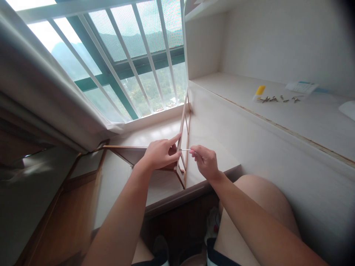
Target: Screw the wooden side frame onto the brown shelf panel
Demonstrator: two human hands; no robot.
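In the middle stands a brown wooden rack (181, 129), with a slim upright side frame and a flat panel (126, 149) running left from it. My left hand (159, 153) grips the rack where panel and side frame meet, its thumb and index finger on the frame. My right hand (205, 160) is closed around a thin, straight metal tool (185, 149), whose handle is hidden by the fingers. The tool's tip reaches the right side of the frame, close to my left fingers. Whether a screw sits at the tip is too small to tell.
The rack stands on a pale window ledge (213, 147) beside a barred window (133, 55). On the white shelf (244, 92) at right lie several small screws (273, 99), a yellow-capped item (260, 90) and a plastic packet (301, 87). A grey curtain (52, 70) hangs at left.
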